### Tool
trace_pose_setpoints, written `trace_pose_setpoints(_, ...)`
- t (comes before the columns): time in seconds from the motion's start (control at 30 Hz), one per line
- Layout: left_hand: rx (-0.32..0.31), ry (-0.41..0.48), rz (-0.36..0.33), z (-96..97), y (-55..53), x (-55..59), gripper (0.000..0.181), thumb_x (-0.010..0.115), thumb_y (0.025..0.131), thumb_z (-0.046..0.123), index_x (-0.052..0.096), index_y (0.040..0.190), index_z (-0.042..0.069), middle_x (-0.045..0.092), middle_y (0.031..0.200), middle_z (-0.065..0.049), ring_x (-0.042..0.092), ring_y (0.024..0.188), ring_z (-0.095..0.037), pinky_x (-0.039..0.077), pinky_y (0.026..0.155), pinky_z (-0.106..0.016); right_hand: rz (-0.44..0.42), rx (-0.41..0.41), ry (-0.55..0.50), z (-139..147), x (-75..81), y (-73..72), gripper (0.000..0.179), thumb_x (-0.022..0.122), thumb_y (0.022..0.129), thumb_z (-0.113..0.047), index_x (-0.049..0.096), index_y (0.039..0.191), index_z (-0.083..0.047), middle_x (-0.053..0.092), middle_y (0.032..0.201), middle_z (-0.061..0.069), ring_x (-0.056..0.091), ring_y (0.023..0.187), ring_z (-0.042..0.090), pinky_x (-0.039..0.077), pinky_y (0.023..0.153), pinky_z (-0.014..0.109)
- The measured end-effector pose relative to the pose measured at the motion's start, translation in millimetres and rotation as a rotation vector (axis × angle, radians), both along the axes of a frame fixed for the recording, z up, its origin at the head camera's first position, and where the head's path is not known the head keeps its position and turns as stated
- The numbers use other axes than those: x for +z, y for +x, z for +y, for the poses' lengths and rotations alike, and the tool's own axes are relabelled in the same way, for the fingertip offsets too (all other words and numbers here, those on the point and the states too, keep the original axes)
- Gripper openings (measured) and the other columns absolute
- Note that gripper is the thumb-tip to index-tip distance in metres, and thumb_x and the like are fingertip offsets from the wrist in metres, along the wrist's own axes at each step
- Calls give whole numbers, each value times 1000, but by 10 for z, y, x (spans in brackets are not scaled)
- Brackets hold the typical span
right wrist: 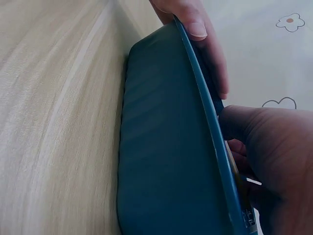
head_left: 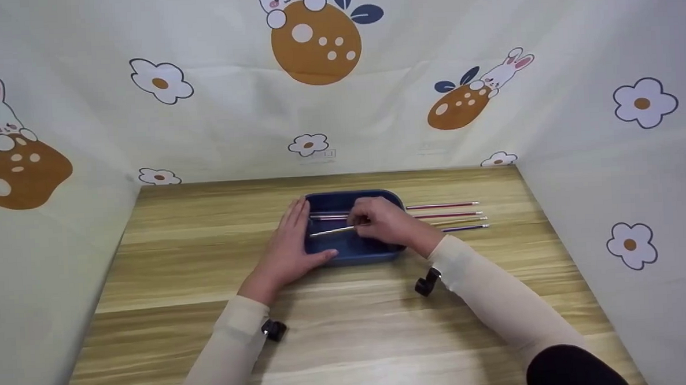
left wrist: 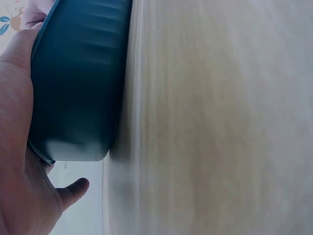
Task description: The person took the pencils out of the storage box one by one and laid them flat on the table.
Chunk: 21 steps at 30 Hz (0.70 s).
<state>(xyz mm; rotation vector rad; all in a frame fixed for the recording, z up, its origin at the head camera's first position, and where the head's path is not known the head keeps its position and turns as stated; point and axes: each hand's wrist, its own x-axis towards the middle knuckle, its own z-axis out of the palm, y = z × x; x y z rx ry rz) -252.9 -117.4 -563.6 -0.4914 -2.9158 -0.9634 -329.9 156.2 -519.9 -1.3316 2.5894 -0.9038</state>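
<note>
A dark blue rectangular tray (head_left: pixel 357 255) with rounded corners sits on the table. My left hand (head_left: pixel 284 247) rests on its left end, fingers straight along the rim and the thumb stretched over the near side. Inside the tray, my right hand (head_left: pixel 382 220) pinches a thin gold pencil (head_left: pixel 330 232), which slants down to the left toward the left wall. Other pencils (head_left: pixel 328 217) lie behind it in the tray, partly covered by the right hand. The right wrist view shows the right fingers (right wrist: pixel 239 122) down behind the tray's near rim.
Several pencils with white eraser ends lie side by side on the table right of the tray, among them a red pencil (head_left: pixel 442 205) and a purple pencil (head_left: pixel 466 228). A printed cloth (head_left: pixel 230 122) walls the wooden table (head_left: pixel 205 221) at the back and both sides.
</note>
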Motion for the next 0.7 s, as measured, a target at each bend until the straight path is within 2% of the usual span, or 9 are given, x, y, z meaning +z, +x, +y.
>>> trace_pose_setpoints(0.3, 1, 8, -3, -1, 0, -1, 130, 84, 88, 69, 15, 177, 5, 9, 186, -10, 4, 171, -28, 21, 134, -57, 14, 13, 5, 112, 34, 21, 16, 77, 91, 1, 83, 104, -6, 72, 99, 5, 67, 92, 20, 58, 83, 38)
trace_pose_setpoints(0.7, 2, 6, -25, -8, 0, -3, 132, 78, 87, 78, 14, 178, 6, 7, 186, -7, 2, 171, -27, 20, 134, -57, -57, -10, -70, 349, 45, 55, 22, 74, 91, 4, 84, 105, -10, 72, 101, 2, 66, 93, 20, 57, 85, 38)
